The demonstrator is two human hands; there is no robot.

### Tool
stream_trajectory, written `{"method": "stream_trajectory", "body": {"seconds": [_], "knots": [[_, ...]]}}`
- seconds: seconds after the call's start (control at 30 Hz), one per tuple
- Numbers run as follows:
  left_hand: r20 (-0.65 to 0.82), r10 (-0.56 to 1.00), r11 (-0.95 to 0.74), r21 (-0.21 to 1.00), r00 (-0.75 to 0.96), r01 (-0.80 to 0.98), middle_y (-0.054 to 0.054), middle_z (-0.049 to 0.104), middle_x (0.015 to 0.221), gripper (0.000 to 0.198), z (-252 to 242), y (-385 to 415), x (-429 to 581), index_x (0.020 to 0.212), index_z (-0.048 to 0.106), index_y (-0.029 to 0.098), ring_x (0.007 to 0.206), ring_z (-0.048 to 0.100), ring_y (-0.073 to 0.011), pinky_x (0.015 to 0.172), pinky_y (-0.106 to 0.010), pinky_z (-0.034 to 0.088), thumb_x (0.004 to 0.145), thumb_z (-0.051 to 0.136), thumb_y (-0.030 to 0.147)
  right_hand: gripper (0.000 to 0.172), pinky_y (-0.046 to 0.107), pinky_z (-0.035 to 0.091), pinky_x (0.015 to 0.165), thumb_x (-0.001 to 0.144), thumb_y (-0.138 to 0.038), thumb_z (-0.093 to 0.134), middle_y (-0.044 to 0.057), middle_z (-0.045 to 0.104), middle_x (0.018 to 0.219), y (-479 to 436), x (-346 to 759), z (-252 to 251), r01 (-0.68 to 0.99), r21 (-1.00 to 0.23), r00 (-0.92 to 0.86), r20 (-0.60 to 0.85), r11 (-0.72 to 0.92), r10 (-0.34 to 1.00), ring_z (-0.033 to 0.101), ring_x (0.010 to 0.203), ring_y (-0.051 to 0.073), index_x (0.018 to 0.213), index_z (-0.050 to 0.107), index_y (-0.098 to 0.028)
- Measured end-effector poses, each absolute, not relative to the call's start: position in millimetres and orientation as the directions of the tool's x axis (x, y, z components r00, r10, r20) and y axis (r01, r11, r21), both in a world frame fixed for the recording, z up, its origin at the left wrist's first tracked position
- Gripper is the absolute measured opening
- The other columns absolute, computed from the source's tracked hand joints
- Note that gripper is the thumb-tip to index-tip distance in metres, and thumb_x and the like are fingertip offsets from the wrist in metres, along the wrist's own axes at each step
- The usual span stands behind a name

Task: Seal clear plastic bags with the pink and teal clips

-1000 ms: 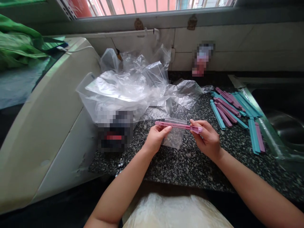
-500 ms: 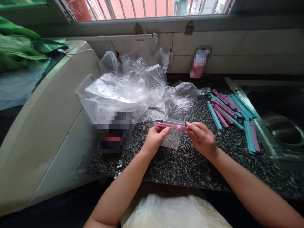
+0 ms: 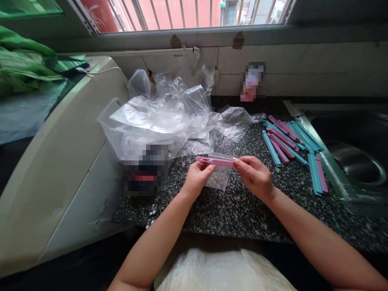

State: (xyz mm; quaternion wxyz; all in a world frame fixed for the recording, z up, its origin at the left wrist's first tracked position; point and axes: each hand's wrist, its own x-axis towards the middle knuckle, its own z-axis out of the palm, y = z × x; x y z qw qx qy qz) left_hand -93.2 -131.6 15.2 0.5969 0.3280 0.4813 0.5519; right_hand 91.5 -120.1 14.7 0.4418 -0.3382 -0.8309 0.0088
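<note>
A pink bag sealing clip lies level across the upper part of a small clear plastic bag. The bag hangs below the clip, and a strip of it shows above. My left hand pinches the clip's left end between thumb and fingers. At the right end, the thumb and fingers of my right hand are closed on the clip's sliding part. Pink and teal sealing clips lie in a loose pile to the right of my hands.
Crumpled clear plastic bags cover the back left of the speckled counter. A metal sink is at the right. A beige appliance stands at the left. Small shiny pieces sit near the front edge.
My right hand has pushed the clip's sliding part leftward, so it now spans most of the clip over the bag. My left hand keeps its grip. The view has shifted slightly.
</note>
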Motion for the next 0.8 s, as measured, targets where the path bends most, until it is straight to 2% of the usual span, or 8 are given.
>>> {"method": "stream_trajectory", "body": {"seconds": [0.3, 0.6, 0.7, 0.8], "knots": [[-0.198, 0.979, 0.172, 0.928, -0.047, -0.331, -0.002, 0.064, 0.062, 0.029, 15.9, -132.0, -92.5, 0.067, 0.068, 0.012, 0.059, 0.052, -0.0107, 0.063, -0.023, 0.040, 0.051, 0.077, 0.035, 0.031, 0.029, 0.053, 0.065, 0.083, -0.012, 0.051, 0.008, 0.060, 0.084, -118.4, 91.2, 14.9, 0.623, -0.224, -0.430, 0.702, 0.750, 0.567, 0.058, 0.075, 0.016, 0.111, 0.061, -0.022], [-0.180, 0.984, 0.168, 0.933, -0.010, -0.319, -0.002, 0.065, 0.065, 0.029, 14.6, -133.0, -92.0, 0.067, 0.068, 0.013, 0.065, 0.054, -0.0130, 0.069, -0.026, 0.042, 0.052, 0.077, 0.036, 0.035, 0.029, 0.052, 0.066, 0.082, -0.007, 0.048, 0.009, 0.059, 0.083, -115.4, 92.1, 11.9, 0.651, -0.107, -0.492, 0.694, 0.752, 0.525, 0.056, 0.075, 0.017, 0.113, 0.060, -0.019], [-0.151, 0.988, 0.152, 0.947, 0.025, -0.284, -0.003, 0.065, 0.070, 0.032, 15.5, -133.8, -93.7, 0.073, 0.068, 0.012, 0.067, 0.054, -0.0127, 0.071, -0.025, 0.041, 0.056, 0.075, 0.038, 0.035, 0.028, 0.052, 0.067, 0.083, -0.007, 0.047, 0.009, 0.058, 0.083, -115.4, 92.8, 12.8, 0.659, -0.087, -0.504, 0.686, 0.747, 0.524, 0.055, 0.075, 0.016, 0.112, 0.061, -0.018], [-0.113, 0.993, 0.104, 0.965, -0.021, -0.240, 0.000, 0.060, 0.063, 0.034, 16.3, -134.2, -96.0, 0.073, 0.066, 0.012, 0.060, 0.049, -0.0100, 0.064, -0.022, 0.040, 0.062, 0.069, 0.045, 0.033, 0.028, 0.051, 0.066, 0.083, -0.007, 0.047, 0.009, 0.059, 0.083, -116.0, 92.8, 13.8, 0.665, -0.073, -0.512, 0.680, 0.744, 0.524, 0.055, 0.075, 0.016, 0.110, 0.062, -0.017]]}}
